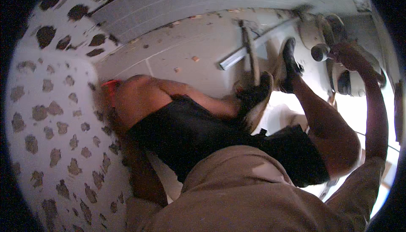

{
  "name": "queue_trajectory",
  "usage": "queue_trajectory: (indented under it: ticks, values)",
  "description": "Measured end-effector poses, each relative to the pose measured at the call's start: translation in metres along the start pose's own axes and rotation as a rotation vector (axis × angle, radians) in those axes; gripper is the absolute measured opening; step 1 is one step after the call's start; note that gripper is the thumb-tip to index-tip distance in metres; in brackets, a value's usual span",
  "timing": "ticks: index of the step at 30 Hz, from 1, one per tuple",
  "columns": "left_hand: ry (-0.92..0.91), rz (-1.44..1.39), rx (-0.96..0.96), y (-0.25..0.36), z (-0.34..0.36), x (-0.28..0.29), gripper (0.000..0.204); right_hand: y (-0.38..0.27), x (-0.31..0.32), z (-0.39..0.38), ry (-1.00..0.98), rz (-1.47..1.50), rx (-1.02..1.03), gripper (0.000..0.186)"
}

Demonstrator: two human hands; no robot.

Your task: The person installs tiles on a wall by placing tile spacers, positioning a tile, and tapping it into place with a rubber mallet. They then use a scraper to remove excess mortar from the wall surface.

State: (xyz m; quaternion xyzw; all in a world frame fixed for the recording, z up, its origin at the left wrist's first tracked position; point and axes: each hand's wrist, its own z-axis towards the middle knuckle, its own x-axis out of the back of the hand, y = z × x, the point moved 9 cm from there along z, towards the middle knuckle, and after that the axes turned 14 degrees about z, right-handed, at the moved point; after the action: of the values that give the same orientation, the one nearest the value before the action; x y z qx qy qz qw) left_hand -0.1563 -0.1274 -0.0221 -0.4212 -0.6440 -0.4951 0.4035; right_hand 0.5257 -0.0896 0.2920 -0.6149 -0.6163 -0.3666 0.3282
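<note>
Right hand (350,57), two o'clock: clenched around a round-headed hammer (320,52). Left hand (111,114), nine o'clock: mostly hidden by knee (137,90), beside orange-red item (111,88); grip cannot be told.

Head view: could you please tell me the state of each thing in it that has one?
Right hand: closed around a tool
Round-headed tool: held, head pointing left
Metal bar: lying slantwise on the floor
Wooden stick: crossing the bar
Left wall: pitted with rough patches
Floor: scattered with small fragments
</note>
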Motion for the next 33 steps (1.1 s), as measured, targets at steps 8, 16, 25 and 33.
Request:
queue_trajectory:
  ticks: [8, 16, 25, 33]
  values:
    - [0.013, 0.128, 0.062, -0.004, 0.002, -0.005, 0.025, 0.192, -0.181, 0.205, 0.212, 0.458, -0.317, 0.039]
    - [0.020, 0.150, 0.186, -0.021, 0.006, -0.021, 0.025, 0.254, -0.219, 0.174, 0.633, -0.092, -0.062, 0.040]
    - [0.034, 0.298, 0.348, -0.031, -0.005, -0.010, 0.026, 0.015, -0.187, 0.224, 0.022, -0.101, 0.343, 0.024]
    - [-0.017, 0.297, 0.467, -0.050, -0.009, -0.033, 0.027, -0.031, -0.224, 0.245, -0.467, -0.109, 0.382, 0.042]
